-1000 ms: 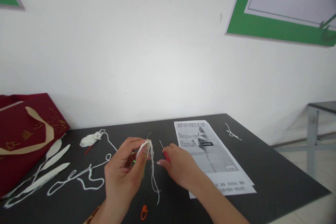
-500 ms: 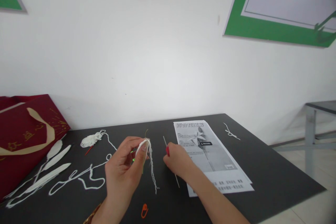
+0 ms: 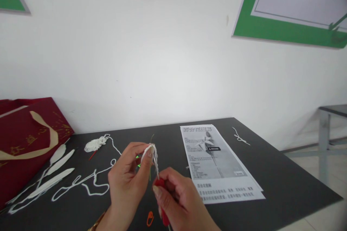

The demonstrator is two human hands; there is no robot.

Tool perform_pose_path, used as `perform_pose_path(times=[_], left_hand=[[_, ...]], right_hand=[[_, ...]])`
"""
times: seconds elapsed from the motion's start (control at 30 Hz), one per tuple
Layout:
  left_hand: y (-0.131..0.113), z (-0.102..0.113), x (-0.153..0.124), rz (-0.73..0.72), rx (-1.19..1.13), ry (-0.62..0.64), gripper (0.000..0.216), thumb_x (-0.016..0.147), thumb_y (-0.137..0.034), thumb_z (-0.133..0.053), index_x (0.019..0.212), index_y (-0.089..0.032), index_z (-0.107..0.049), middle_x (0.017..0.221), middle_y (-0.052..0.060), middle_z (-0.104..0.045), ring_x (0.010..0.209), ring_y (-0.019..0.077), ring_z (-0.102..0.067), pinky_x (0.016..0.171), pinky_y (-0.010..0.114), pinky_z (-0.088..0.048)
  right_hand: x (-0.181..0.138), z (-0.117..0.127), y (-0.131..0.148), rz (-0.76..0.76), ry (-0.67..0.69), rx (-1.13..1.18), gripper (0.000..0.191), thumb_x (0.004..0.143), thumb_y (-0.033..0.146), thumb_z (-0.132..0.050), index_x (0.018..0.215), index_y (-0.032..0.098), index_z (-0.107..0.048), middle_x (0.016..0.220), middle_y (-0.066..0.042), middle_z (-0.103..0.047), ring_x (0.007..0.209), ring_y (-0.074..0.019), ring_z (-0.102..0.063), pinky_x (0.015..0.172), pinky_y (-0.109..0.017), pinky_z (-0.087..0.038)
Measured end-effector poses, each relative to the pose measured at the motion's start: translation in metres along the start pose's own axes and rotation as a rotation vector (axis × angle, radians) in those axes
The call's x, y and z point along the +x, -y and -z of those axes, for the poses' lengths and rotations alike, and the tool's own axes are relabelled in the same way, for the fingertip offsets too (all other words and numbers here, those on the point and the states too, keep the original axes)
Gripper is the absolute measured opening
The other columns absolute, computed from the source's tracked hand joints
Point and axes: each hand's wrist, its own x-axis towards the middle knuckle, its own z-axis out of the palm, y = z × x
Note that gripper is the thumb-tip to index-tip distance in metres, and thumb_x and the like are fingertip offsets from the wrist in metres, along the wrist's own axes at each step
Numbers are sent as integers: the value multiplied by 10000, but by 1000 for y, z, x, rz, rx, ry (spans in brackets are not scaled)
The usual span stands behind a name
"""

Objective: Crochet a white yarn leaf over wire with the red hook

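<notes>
My left hand (image 3: 127, 182) is raised over the black table (image 3: 284, 173), its fingers pinched on a small white yarn piece (image 3: 151, 150) with a thin green stem. My right hand (image 3: 179, 202) is closed round a red-handled crochet hook (image 3: 162, 202). The hook's metal tip points up at the white yarn piece, right beside my left fingertips. A strand of yarn hangs from the piece down behind my right hand.
A printed instruction sheet (image 3: 217, 162) lies to the right. Loose white yarn (image 3: 89, 182), a yarn bundle (image 3: 94, 143) and white petal shapes (image 3: 54, 173) lie to the left, by a red bag (image 3: 24, 140). An orange safety pin (image 3: 149, 218) sits near the front. A knotted yarn scrap (image 3: 240, 136) lies far right.
My right hand picked the hook up off the table, drew back toward me and brought its tip up to the yarn piece. My left hand has hardly moved.
</notes>
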Motion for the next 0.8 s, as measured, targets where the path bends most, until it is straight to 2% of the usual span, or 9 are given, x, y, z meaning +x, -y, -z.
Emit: perform_pose_path(times=[0.4, 0.57, 0.7, 0.8], left_hand=[[0, 2, -4, -12, 29, 19, 62, 788, -184, -620, 820, -212, -665, 812, 1, -618, 629, 125, -601, 535, 218, -493], [1, 1, -3, -23, 17, 10, 55, 776, -186, -631, 808, -203, -673, 787, -2, -627, 614, 116, -586, 524, 204, -486], [-2, -1, -3, 16, -9, 15, 41, 771, -201, -642, 795, -198, -676, 747, -6, -642, 585, 113, -583, 515, 202, -482], [-6, -3, -3, 80, -69, 0, 50, 769, -232, -649, 779, -191, -677, 683, -10, -637, 527, 110, -564, 487, 209, -472]], right_hand=[[5, -7, 1, 58, -117, 10, 306, 904, 471, -443, 843, 175, -492, 557, 46, -443, 462, -88, -418, 437, -201, -295], [7, -9, 1, 88, -121, 97, 291, 906, 464, -446, 833, 184, -466, 552, 57, -431, 448, -79, -382, 432, -200, -289], [8, -8, 3, 141, -193, 196, 294, 899, 462, -469, 805, 183, -463, 552, 57, -436, 460, -71, -389, 438, -190, -293], [8, -4, 7, 119, -261, 318, 284, 884, 458, -506, 824, 182, -481, 555, 55, -446, 453, -59, -378, 403, -165, -256]])
